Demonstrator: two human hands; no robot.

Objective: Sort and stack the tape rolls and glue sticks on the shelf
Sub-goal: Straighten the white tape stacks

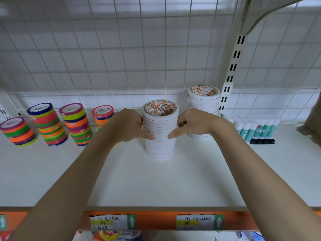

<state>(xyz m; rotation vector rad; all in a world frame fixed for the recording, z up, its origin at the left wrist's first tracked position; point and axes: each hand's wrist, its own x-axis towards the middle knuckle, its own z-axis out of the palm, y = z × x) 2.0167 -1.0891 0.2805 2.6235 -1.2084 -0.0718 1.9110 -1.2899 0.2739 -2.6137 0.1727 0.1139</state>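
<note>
A tall stack of white tape rolls (160,146) with an orange-printed core stands upright in the middle of the white shelf (156,181). My left hand (128,125) grips its left side and my right hand (192,123) grips its right side, thumbs nearly meeting across the front. A second white tape stack (204,100) stands behind to the right, partly hidden by my right hand. Several stacks of coloured tape rolls (47,125) line the left. Green-and-white glue sticks (255,127) stand at the right in a black holder.
A wire grid panel (121,58) backs the shelf and a slotted upright post (231,75) stands behind the second stack. An orange front rail (156,220) carries paper price labels. A brown cardboard object (312,122) sits at the far right.
</note>
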